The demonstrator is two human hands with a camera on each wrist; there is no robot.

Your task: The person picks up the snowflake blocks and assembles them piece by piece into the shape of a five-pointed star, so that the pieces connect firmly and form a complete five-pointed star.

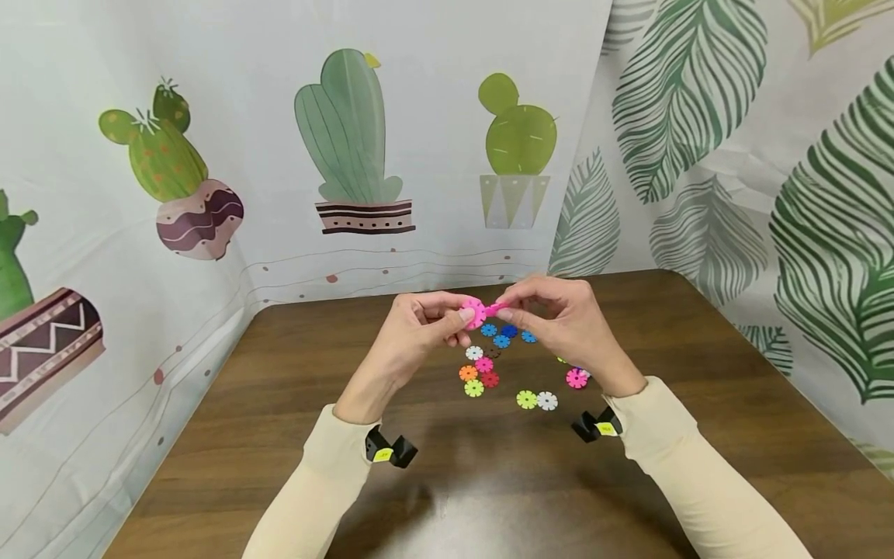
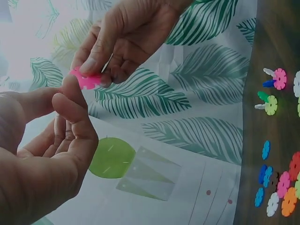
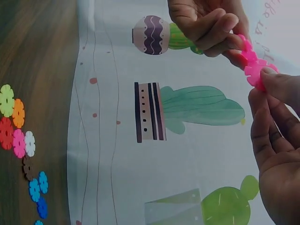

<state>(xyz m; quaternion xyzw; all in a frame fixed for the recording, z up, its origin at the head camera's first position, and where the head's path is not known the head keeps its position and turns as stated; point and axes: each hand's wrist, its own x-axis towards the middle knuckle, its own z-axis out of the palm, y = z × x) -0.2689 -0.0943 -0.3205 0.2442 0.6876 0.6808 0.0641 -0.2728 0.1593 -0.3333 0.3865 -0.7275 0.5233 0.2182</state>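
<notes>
My left hand point(image 1: 426, 326) pinches a pink notched disc point(image 1: 474, 313) between thumb and fingers, its flat face showing in the head view. Opposite it, my right hand point(image 1: 559, 314) pinches a second pink notched disc point(image 1: 497, 307), seen nearly edge-on. Their edges meet between the two hands, raised above the tabletop. From the right wrist, the right hand's pink disc point(image 3: 255, 73) shows its toothed rim beside the thumb. In the left wrist view, fingers of the left hand point(image 2: 56, 126) hide much of the pink pieces.
On the brown table point(image 1: 279, 388) lie several loose notched discs, among them blue point(image 1: 501, 341), white point(image 1: 474, 353), orange point(image 1: 468, 373) and red point(image 1: 490, 380). Nearer sit a lime disc point(image 1: 527, 400) and a white one point(image 1: 548, 401). Small joined clusters, one with a pink disc point(image 2: 280, 78), stand at the right.
</notes>
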